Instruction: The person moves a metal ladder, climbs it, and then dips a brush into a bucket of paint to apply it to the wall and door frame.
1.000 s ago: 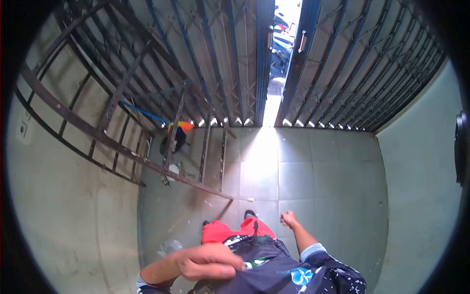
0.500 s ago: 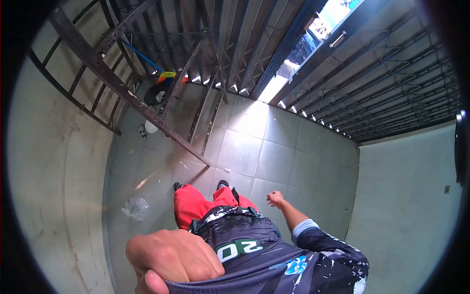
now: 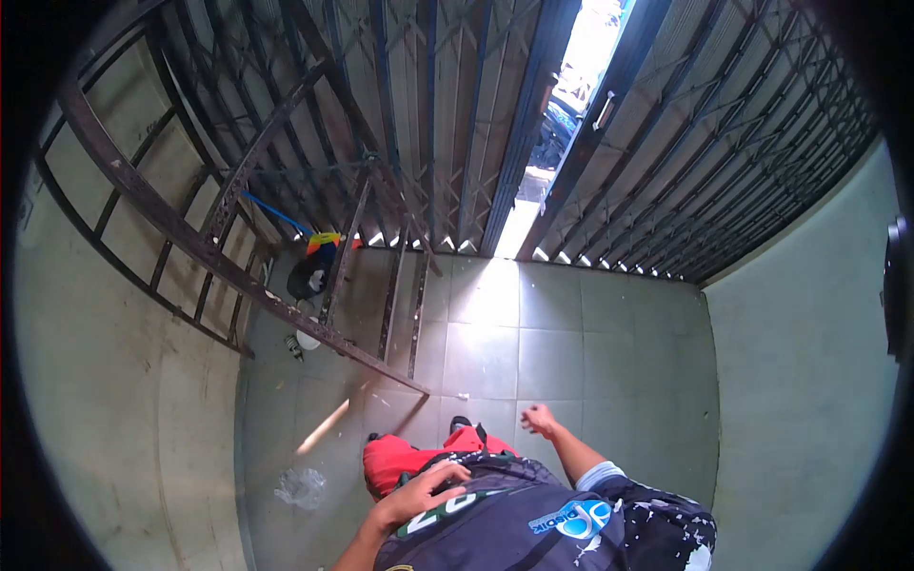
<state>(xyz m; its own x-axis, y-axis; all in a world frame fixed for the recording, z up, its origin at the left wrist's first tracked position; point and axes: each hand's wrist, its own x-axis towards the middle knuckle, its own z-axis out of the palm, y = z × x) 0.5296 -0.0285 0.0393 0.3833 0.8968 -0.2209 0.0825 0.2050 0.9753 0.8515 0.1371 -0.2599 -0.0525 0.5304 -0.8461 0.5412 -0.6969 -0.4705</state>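
My left hand (image 3: pixel 426 496) rests against the front of the dark printed shirt (image 3: pixel 490 533), its fingers spread over the white number, with nothing in it. Out to the right of my body, my right hand (image 3: pixel 539 420) hangs over the tiled floor, its fingers loosely apart and empty. Red trousers (image 3: pixel 390 461) show below the shirt, and a dark shoe (image 3: pixel 461 422) pokes out past them.
A rusty metal frame (image 3: pixel 276 303) leans across the left side. Ahead stands a folding metal gate (image 3: pixel 457 124) with a bright narrow gap. A clear plastic bag (image 3: pixel 302 488) lies on the floor at left. Pale walls (image 3: pixel 800 381) flank both sides.
My left hand has let go of the shirt cloth near the camera and moved down and right onto the shirt front. The view has tilted up, and the shirt hangs lower.
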